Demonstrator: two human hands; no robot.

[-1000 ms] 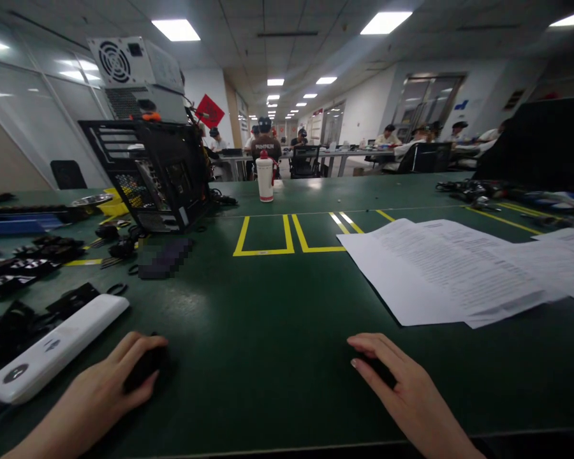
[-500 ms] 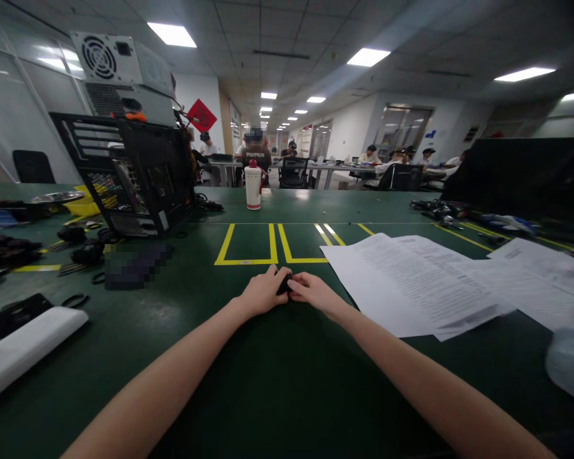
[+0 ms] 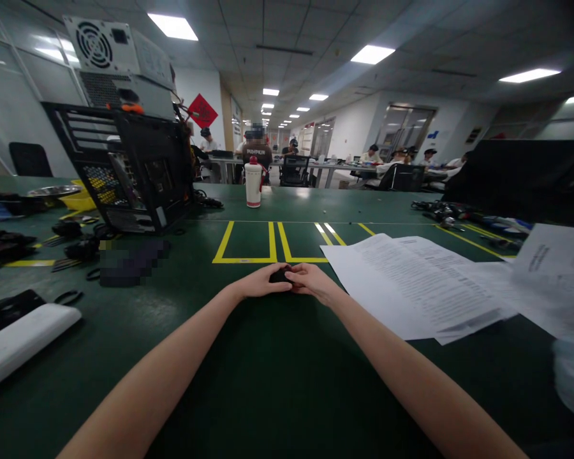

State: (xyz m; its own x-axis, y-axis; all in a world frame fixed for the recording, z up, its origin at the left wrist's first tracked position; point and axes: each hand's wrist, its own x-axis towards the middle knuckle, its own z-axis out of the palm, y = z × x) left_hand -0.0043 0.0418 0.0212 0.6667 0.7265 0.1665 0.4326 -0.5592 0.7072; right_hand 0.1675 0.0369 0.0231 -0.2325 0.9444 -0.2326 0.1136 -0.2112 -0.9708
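Observation:
Both my arms reach forward over the green table (image 3: 249,382). My left hand (image 3: 261,282) and my right hand (image 3: 310,281) meet near the yellow floor-tape boxes (image 3: 249,245), fingers curled around a small black object (image 3: 281,275) held between them. Most of that object is hidden by my fingers, so I cannot make out what it is.
An open black computer case (image 3: 134,169) with a grey power supply (image 3: 119,60) on top stands at the left. Printed papers (image 3: 411,280) lie at the right, a white device (image 3: 23,344) at the near left, a white bottle (image 3: 253,182) farther back. People sit at distant tables.
My hands, first apart near the table's front edge, each over a dark object, moved forward and came together. Since half a second ago they barely shifted; a sheet at far right moved.

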